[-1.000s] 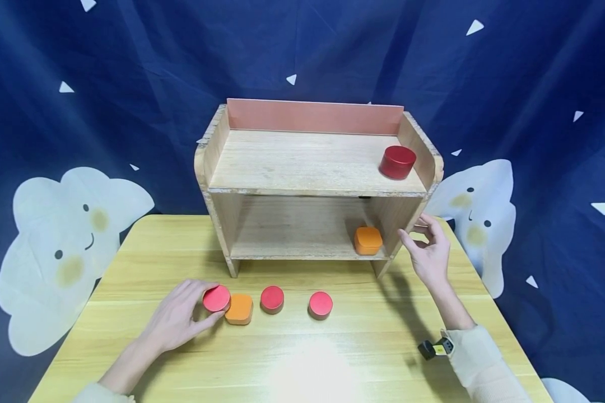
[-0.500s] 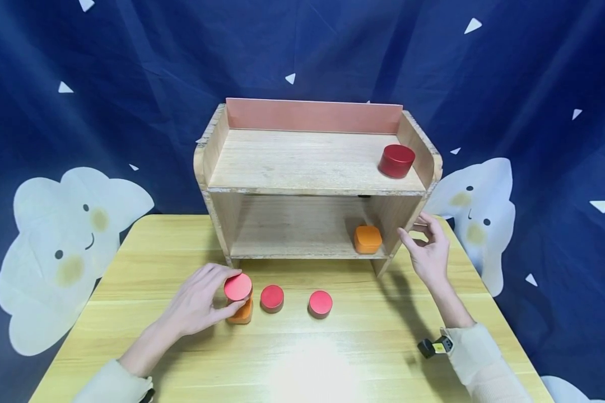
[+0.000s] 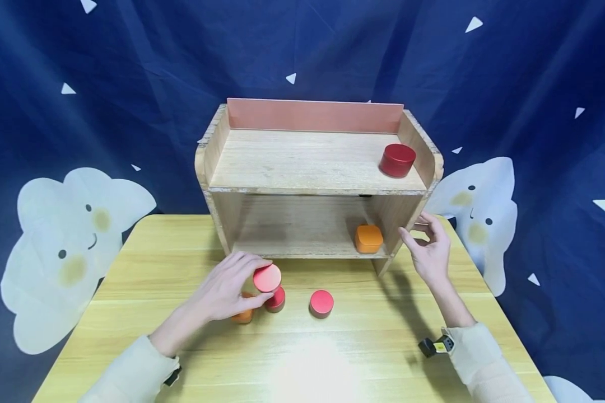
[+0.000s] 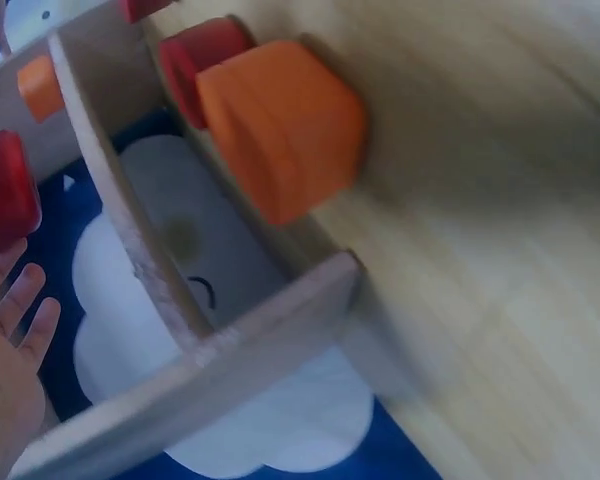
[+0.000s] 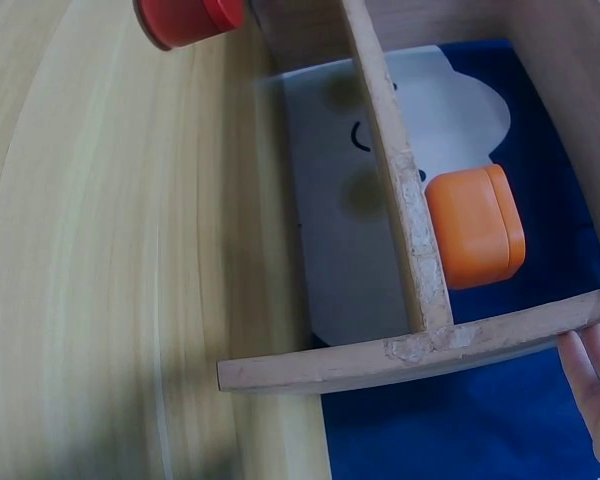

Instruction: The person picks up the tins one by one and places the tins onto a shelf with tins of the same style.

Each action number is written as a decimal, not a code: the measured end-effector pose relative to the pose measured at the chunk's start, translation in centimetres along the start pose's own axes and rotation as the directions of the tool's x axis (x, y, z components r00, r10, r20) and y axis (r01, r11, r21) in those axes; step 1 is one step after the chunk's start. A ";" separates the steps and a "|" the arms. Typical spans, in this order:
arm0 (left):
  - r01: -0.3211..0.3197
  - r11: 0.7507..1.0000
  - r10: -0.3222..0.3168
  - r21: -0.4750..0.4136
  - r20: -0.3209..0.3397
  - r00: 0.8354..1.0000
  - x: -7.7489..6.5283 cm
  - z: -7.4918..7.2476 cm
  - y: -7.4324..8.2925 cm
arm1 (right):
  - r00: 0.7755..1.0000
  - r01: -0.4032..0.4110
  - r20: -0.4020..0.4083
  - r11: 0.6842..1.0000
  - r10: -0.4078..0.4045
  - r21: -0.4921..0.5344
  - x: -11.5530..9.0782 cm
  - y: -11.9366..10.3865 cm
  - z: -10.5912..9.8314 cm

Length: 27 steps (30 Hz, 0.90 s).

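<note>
My left hand (image 3: 232, 288) pinches a round red tin (image 3: 267, 278) between thumb and fingers, raised above the table. In the left wrist view this held tin (image 4: 5, 190) shows at the left edge by the fingertips. Under and beside the hand stand a square orange tin (image 3: 243, 316), partly hidden, and another round red tin (image 3: 276, 301), overlapped by the held one. At the right, my right hand (image 3: 430, 249) grips the side panel (image 3: 407, 221) of a two-tier wooden shelf (image 3: 292, 162). Its fingertips (image 5: 583, 380) lie along the panel's outer side in the right wrist view.
A third red tin (image 3: 321, 304) stands on the wooden table (image 3: 363, 347), right of the pair. On the shelf's lower board sits an orange tin (image 3: 368, 239); a larger dark red tin (image 3: 397, 161) is on the upper board. Behind hangs a blue curtain (image 3: 302, 50).
My left hand has carried the red tin rightward and slightly up, from beside the orange tin, across it, to over the neighbouring red tin. The right hand stays at the panel.
</note>
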<state>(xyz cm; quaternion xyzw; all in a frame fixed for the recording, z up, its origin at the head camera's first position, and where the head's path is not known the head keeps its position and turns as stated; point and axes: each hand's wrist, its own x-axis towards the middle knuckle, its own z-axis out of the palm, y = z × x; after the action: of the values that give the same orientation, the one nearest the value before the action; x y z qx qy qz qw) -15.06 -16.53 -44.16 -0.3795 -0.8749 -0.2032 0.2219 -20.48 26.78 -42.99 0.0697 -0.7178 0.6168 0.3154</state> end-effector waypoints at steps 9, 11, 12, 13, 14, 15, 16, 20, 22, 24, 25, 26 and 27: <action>-0.129 0.992 0.128 -0.006 -0.050 0.990 3.8 0.3 1.3 | 1.000 0.001 -0.004 1.000 -0.001 -0.001 0.0 0.0 -0.1; -0.137 0.990 0.136 -0.012 -0.067 0.988 4.4 0.3 1.7 | 1.000 0.001 -0.005 1.000 -0.001 0.001 0.0 0.0 -0.1; -0.143 0.990 0.142 -0.016 -0.076 0.987 4.8 0.2 1.9 | 1.000 0.001 -0.006 1.000 -0.001 0.003 0.0 -0.1 -0.1; -0.149 0.989 0.147 -0.021 -0.085 0.986 5.1 0.2 2.1 | 1.000 0.001 -0.007 1.000 -0.001 0.007 0.0 -0.1 -0.1; -0.156 0.987 0.154 -0.023 -0.093 0.984 5.3 0.2 2.2 | 1.000 0.000 -0.009 1.000 0.000 0.008 0.0 -0.1 0.0; -0.164 0.986 0.161 -0.026 -0.102 0.982 5.6 0.2 2.4 | 1.000 -0.002 -0.010 1.000 0.002 0.009 0.0 -0.1 0.0; -0.171 0.985 0.167 -0.029 -0.110 0.980 5.9 0.1 2.5 | 1.000 -0.003 -0.011 1.000 0.003 0.010 0.0 -0.1 0.0; -0.202 0.979 0.195 -0.037 -0.146 0.970 7.1 -0.2 3.1 | 1.000 -0.010 -0.014 1.000 0.010 0.007 0.0 -0.1 0.0; -0.216 0.975 0.208 -0.039 -0.162 0.965 7.7 -0.5 3.4 | 1.000 -0.014 -0.012 1.000 0.014 0.005 0.0 -0.1 0.0; -0.233 0.972 0.223 -0.037 -0.175 0.959 8.4 -0.8 3.6 | 1.000 -0.017 -0.012 1.000 0.017 0.004 0.0 -0.1 0.0; -0.240 0.970 0.230 -0.034 -0.181 0.956 8.7 -1.0 3.7 | 1.000 -0.018 -0.012 1.000 0.018 0.003 0.0 -0.2 0.0; -0.246 0.969 0.236 -0.029 -0.187 0.954 9.1 -1.2 3.8 | 1.000 -0.018 -0.012 1.000 0.018 0.001 0.0 -0.2 0.0; -0.251 0.968 0.242 -0.024 -0.192 0.951 9.4 -1.4 3.9 | 1.000 -0.018 -0.013 1.000 0.018 0.000 -0.1 -0.2 0.0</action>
<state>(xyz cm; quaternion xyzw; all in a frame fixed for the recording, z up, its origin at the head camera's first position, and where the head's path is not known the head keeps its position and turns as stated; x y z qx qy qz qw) -17.57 -9.43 -37.17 -0.4703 -0.7906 -0.2297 0.3178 -20.36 26.69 -42.86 0.0595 -0.7163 0.6200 0.3146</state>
